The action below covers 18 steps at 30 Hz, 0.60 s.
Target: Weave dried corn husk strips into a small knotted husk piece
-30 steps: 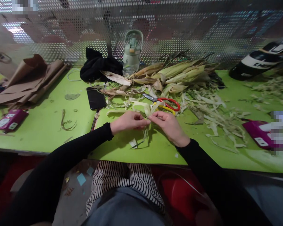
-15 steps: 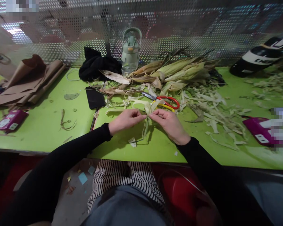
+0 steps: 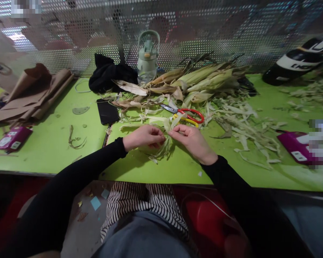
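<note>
My right hand [image 3: 193, 142] pinches a pale corn husk [image 3: 168, 124] between thumb and fingertips, and part of the husk fans out above the fingers. Close on its left, my left hand [image 3: 144, 137] has its fingers curled together at the lower part of the same husk, where thin shredded strips hang down toward the table. Exactly how the left fingertips grip it is partly hidden. Just behind the right hand lie scissors [image 3: 183, 112] with red and yellow handles. A heap of dried corn husks [image 3: 204, 79] lies beyond them.
Husk shreds [image 3: 247, 122] are strewn to the right. Behind are a black phone [image 3: 108, 111], black cloth [image 3: 111, 73] and a green-lidded bottle [image 3: 148, 57]. Brown paper [image 3: 40, 89] and a purple power strip [image 3: 13, 138] lie left; another power strip [image 3: 293, 146] lies right.
My left fingers have curled in more and shifted slightly down along the husk. The hanging strips now spread out lower left. My right hand stays nearly in place.
</note>
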Each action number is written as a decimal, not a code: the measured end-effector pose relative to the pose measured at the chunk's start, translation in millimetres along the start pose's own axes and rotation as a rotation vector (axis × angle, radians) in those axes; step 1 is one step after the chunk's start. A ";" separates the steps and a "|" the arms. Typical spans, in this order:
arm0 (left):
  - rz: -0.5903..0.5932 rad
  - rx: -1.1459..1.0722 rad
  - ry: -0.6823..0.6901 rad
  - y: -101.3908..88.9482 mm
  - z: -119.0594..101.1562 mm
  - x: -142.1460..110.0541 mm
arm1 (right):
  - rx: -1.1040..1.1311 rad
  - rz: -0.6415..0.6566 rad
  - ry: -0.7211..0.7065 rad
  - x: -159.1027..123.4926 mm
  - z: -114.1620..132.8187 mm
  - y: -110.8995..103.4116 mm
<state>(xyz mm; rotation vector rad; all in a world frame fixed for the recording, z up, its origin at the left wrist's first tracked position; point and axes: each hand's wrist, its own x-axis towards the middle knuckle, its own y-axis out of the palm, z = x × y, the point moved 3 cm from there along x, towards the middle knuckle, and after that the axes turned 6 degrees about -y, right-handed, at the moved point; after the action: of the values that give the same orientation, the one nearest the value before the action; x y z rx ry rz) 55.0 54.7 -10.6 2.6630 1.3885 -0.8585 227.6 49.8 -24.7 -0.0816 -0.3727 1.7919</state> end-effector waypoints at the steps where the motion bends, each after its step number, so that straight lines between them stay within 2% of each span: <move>1: -0.017 0.059 0.022 -1.5 -1.1 -0.7 | 0.015 0.011 0.005 -0.1 -0.3 0.5; 4: -0.102 0.252 0.091 -6.0 -3.4 -2.6 | 0.058 0.021 0.010 -0.3 -1.5 0.8; 6: -0.125 0.278 0.105 -9.3 -2.8 -4.7 | 0.085 0.006 0.022 -0.2 -3.4 -0.7; 9: -0.057 0.190 0.171 -12.5 -2.0 -10.7 | 0.132 -0.020 0.065 0.2 -7.9 -3.1; 14: -0.054 0.112 0.509 -9.2 -7.6 -18.8 | 0.214 0.031 0.106 0.9 -10.8 3.1; 18: 0.006 -0.202 0.422 -1.3 -2.6 -7.3 | 0.232 0.090 0.103 -0.3 -9.0 7.0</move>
<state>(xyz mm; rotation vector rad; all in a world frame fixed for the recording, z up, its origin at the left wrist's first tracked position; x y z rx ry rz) 51.9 50.6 -4.6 2.7835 1.4409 -0.1399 223.5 49.9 -35.3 -0.0270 -0.0866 1.8994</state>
